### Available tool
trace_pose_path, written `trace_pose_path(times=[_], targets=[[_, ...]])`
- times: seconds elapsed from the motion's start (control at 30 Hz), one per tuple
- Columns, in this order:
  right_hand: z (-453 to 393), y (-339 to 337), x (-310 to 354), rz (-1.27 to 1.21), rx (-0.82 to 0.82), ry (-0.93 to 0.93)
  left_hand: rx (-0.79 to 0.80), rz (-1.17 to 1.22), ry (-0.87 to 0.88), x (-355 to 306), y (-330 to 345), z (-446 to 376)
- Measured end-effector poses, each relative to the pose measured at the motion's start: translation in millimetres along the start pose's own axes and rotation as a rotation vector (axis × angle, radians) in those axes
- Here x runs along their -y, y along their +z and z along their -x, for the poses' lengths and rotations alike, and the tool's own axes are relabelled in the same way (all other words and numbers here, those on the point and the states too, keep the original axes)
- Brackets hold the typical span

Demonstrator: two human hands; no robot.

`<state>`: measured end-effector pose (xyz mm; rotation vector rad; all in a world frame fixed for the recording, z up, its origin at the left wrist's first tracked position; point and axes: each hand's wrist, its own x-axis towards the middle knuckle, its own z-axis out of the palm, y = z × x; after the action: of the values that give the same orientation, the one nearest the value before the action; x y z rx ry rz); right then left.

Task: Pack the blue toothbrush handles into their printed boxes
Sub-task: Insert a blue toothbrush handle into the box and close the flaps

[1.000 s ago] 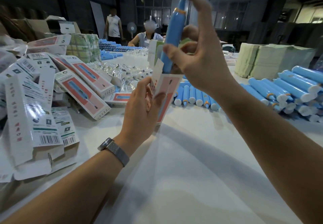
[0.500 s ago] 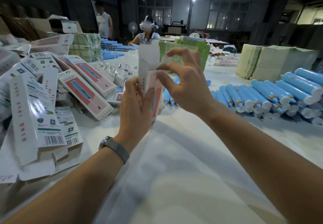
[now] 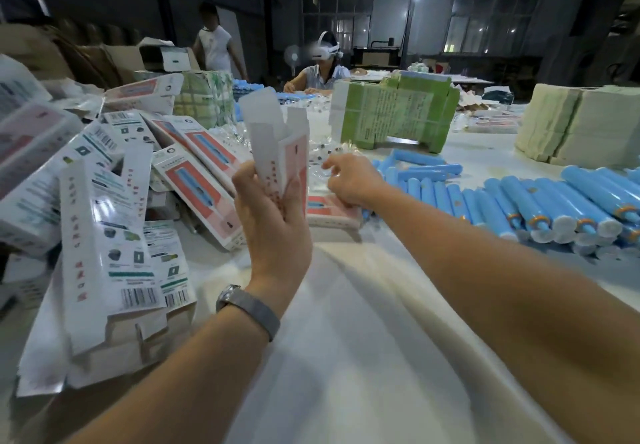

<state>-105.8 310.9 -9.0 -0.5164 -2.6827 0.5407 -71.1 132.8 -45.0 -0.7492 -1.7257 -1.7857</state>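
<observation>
White card with a red-pink printed face, that is the box I hold upright in my left hand: my thumb curls against its near left edge and my fingers wrap round the far side, so the lower half sits in my grip while the upper half rises clear above my fingertips. Its top flaps stand open and tilt a little to the left; from here I cannot see whether a handle is inside. A grey watch sits on that wrist. My right hand is stretched forward over the white table, just to the right of the box and apart from it, fingers curled downward over clear plastic packets and above a flat red-printed carton lying beneath it; the blur keeps me from telling whether those fingers have pinched anything. Just beyond and to the right of that hand lie the blue toothbrush handles, a long row side by side with their white ends toward me, none touching my fingers. To the left of my left arm a heap of printed boxes leans in disorder, some showing barcodes, some the red face. Farther back stand a green bundle of folded leaflets and a pale stack of paper, and two other people are at the far end of the table.
</observation>
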Motion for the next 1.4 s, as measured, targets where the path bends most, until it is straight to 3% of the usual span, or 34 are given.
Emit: trace_pose_path(times=[0.17, 0.27, 0.53, 0.8, 0.93, 1.1, 1.23, 1.4], targets=[[-50.7, 21.8, 2.8, 0.246, 0.183, 0.072, 0.005, -0.031, 0.057, 5.8, 2.4, 2.0], [-60.2, 27.5, 4.5, 0.208, 0.049, 0.078, 0.022, -0.028, 0.051, 7.7, 1.5, -0.2], [2.9, -38.0, 24.7, -0.492, -0.421, -0.078, 0.072, -0.029, 0.085, 5.0, 3.3, 5.2], [143.9, -123.4, 41.3, -0.986, -0.525, -0.351, 0.147, 0.016, 0.111, -6.6, 8.3, 14.1], [163.3, -113.5, 46.4, -0.744, -0.476, -0.443, 0.221, 0.024, 0.209, -18.5, 12.9, 23.0], [161.9, -106.4, 39.3, -0.381, -0.621, -0.508, 0.253, 0.024, 0.221, -19.2, 9.9, 25.4], [159.5, -109.4, 35.5, -0.298, -0.721, -0.539, 0.264, 0.016, 0.21, -19.4, 9.9, 26.0], [158.9, -104.2, 33.2, -0.021, -0.753, -0.645, 0.276, -0.009, 0.176, -18.0, 7.9, 25.1]])
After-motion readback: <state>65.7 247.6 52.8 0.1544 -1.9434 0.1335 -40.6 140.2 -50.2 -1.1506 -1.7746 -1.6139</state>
